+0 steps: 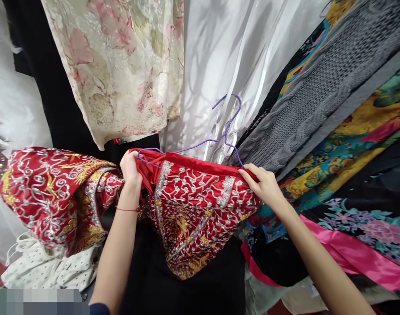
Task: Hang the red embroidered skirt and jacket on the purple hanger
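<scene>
A red skirt with silver and gold embroidery hangs stretched between my two hands. My left hand is closed on the left end of its plain red waistband, with a thin red string around the wrist. At the other end, my right hand pinches the waistband near the hanger's right tip. A purple wire hanger stands above the waistband, its hook pointing up. Its left end lies over the red cloth beside my left hand. Left of my left forearm is another piece of matching red embroidered cloth.
A cream floral garment hangs above on the left. White curtain fabric falls behind the hanger. On the right hang a grey knit and bright printed clothes. White dotted fabric lies lower left, near a black surface.
</scene>
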Demonstrator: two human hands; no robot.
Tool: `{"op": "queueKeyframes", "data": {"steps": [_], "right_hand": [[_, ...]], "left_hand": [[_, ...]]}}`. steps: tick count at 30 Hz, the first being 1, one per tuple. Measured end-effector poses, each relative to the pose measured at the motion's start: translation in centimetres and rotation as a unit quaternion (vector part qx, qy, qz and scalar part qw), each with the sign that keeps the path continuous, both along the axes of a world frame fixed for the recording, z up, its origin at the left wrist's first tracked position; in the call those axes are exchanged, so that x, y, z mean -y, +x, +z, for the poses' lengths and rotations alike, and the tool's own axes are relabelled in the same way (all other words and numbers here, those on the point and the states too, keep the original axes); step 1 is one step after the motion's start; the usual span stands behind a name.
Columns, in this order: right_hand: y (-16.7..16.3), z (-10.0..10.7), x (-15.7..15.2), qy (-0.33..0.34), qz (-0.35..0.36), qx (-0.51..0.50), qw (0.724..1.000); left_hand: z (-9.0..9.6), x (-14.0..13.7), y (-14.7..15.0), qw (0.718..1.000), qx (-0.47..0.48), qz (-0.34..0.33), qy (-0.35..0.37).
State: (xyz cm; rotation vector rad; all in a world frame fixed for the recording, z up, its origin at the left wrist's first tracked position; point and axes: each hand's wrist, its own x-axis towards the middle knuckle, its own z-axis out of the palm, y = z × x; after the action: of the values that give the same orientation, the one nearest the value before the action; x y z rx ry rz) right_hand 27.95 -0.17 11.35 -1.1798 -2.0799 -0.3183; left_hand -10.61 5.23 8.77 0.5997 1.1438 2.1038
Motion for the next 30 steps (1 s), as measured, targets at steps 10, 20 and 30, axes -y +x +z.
{"op": "queueKeyframes", "data": {"steps": [10, 20, 30], "right_hand": [[0.0, -1.8, -0.5, 0.091, -0.028, -0.022, 0.995], [0.6, -2.6, 0.5, 0.229, -0.028, -0.089, 0.969], [-13.8, -2.7, 4.4, -0.013, 0.154, 0.098, 0.983]], "left_hand": [[1.7, 3.9, 1.4, 0.839, -0.466, 0.264, -0.095], [2.7, 9.4, -0.4, 0.869, -0.483, 0.066, -0.090], [2.6, 9.2, 0.0, 0.871, -0.480, 0.060, -0.088]]}}
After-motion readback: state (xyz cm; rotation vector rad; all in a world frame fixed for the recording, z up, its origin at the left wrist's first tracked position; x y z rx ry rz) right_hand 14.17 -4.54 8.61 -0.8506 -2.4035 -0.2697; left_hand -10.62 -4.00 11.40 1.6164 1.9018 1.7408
